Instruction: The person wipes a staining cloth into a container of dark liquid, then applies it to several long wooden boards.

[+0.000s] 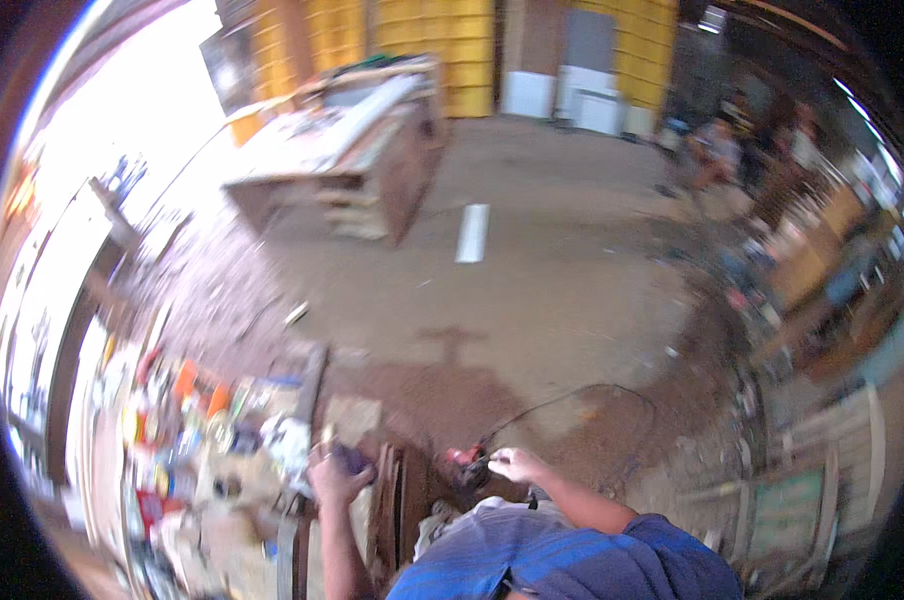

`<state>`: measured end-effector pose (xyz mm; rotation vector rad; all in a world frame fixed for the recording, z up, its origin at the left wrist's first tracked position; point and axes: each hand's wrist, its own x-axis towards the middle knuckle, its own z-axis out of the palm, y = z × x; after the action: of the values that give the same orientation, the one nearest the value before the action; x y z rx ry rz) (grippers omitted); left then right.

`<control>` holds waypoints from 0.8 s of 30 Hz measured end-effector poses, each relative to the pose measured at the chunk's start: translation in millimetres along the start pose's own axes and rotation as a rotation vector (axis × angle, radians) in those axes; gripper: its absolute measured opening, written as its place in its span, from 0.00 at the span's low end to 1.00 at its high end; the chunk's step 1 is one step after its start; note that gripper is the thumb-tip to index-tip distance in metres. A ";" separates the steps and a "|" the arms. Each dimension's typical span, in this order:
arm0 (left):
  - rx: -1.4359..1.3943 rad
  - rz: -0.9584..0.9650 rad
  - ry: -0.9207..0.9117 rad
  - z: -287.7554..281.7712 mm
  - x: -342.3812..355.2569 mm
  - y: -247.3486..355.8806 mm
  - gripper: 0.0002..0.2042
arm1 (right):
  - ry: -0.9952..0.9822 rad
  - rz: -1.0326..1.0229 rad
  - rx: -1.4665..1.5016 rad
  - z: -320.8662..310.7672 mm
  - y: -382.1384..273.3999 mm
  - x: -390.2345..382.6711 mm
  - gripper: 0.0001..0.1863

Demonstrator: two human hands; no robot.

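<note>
red power tool [464, 462] in right hand [513, 464]

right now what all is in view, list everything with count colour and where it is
power tool: one, red and black, low centre, under the right hand
cord: one, dark, looping over the floor right of the tool
wooden boards: a few, brown, upright between the hands
purple object: one, at the left hand; kind unclear
cluttered bench: one, mixed colours, lower left
workbench: one, brown, upper left
white strip: one, on the floor, centre
yellow wall: top
people: blurred, upper right
left hand: closed on the purple object
right hand: on the power tool
</note>
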<state>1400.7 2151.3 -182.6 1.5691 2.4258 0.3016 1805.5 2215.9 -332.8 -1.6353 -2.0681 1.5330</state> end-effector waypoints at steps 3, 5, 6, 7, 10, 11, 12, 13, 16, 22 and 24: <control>-0.010 0.000 0.107 6.1 -31.7 -10.5 0.45 | -0.068 -0.196 0.032 19.9 -82.7 29.2 0.28; -0.062 -0.025 0.137 7.9 -51.1 -22.2 0.46 | -0.136 -0.258 0.016 39.2 -137.7 49.7 0.29; -0.095 -0.034 0.142 7.8 -62.0 -27.9 0.46 | -0.227 -0.319 0.013 40.3 -175.8 48.0 0.32; -0.084 -0.034 0.144 3.4 -66.3 -30.8 0.46 | -0.318 -0.416 -0.003 53.0 -195.5 59.8 0.34; -0.146 0.000 0.209 0.3 -78.1 -40.1 0.43 | -0.469 -0.660 -0.120 86.3 -242.6 78.1 0.42; -0.150 -0.001 0.210 2.8 -81.1 -41.9 0.43 | -0.516 -0.799 -0.216 95.4 -254.5 79.5 0.46; -0.141 -0.009 0.247 4.4 -83.8 -45.6 0.43 | -0.515 -0.808 -0.221 108.6 -265.5 80.3 0.46; -0.139 -0.009 0.281 6.3 -81.6 -46.4 0.44 | -0.613 -0.736 -0.222 119.5 -270.8 79.0 0.50; -0.192 -0.041 0.310 13.2 -78.5 -50.1 0.43 | -0.778 -0.658 -0.197 124.6 -276.4 75.8 0.57; -0.274 -0.031 0.366 13.5 -69.4 -46.1 0.36 | -0.628 -0.686 -0.290 125.5 -278.0 86.3 0.57; -0.264 -0.062 0.382 16.0 -69.6 -48.0 0.36 | -0.654 -0.683 -0.326 132.6 -270.6 99.8 0.57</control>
<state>1391.7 2069.0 -206.2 1.4212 2.5628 0.9451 1499.9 2230.4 -248.1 -0.3271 -2.8800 1.6281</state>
